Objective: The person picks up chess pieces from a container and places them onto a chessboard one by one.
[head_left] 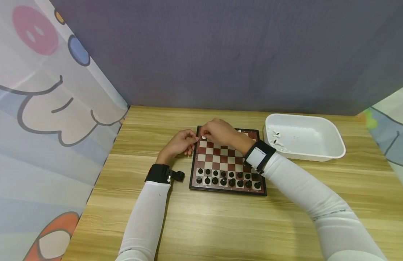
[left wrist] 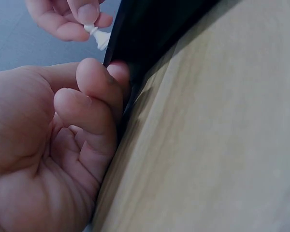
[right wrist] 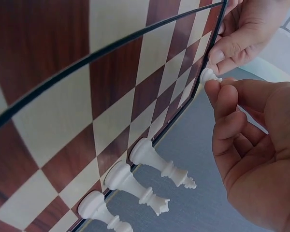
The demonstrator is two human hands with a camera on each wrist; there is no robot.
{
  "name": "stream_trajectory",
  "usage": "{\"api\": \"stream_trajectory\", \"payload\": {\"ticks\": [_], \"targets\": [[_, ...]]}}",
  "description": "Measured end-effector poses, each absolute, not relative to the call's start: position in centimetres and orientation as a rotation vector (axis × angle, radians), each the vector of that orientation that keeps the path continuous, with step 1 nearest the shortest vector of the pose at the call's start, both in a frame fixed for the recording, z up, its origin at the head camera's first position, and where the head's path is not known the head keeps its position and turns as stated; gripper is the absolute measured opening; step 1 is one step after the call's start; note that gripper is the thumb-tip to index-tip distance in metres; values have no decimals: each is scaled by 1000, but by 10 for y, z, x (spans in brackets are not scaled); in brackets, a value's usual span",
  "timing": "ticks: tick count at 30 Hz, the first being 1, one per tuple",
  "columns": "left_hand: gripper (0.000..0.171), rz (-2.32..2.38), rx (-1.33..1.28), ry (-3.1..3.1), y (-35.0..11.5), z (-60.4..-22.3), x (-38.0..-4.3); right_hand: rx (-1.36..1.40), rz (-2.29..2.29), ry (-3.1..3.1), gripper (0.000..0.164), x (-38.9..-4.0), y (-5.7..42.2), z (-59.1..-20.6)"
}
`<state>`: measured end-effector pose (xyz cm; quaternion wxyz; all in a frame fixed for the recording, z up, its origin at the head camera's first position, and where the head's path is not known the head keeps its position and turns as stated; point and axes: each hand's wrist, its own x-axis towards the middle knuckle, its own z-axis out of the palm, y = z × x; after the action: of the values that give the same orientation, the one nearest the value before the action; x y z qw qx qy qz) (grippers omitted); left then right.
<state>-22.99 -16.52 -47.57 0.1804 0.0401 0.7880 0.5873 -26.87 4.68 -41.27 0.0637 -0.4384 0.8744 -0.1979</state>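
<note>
A folding chessboard (head_left: 214,158) with brown and cream squares lies on the wooden table. In the head view my right hand (head_left: 221,131) reaches over its far left corner. Between thumb and fingers it pinches a small white chess piece (right wrist: 208,76), base toward the board; the fingers hide its top, so its kind is unclear. My left hand (head_left: 178,144) grips the board's left edge near that corner, its fingers curled against the side. A white king (right wrist: 154,157), a white queen (right wrist: 130,181) and another white piece (right wrist: 99,210) stand along the far row.
Two rows of black chess pieces (head_left: 223,180) stand on the near side of the board. A white plastic tray (head_left: 332,145) at the right holds several white pieces (head_left: 277,139). A dark grey panel (head_left: 221,54) rises behind the table.
</note>
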Motion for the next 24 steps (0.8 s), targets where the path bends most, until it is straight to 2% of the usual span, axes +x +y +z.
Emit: {"api": "stream_trajectory", "payload": {"ticks": [24], "targets": [[16,1670,110,2226,-165,-480,-232,-1292,-592,2632,13,-273,41,-415]]}}
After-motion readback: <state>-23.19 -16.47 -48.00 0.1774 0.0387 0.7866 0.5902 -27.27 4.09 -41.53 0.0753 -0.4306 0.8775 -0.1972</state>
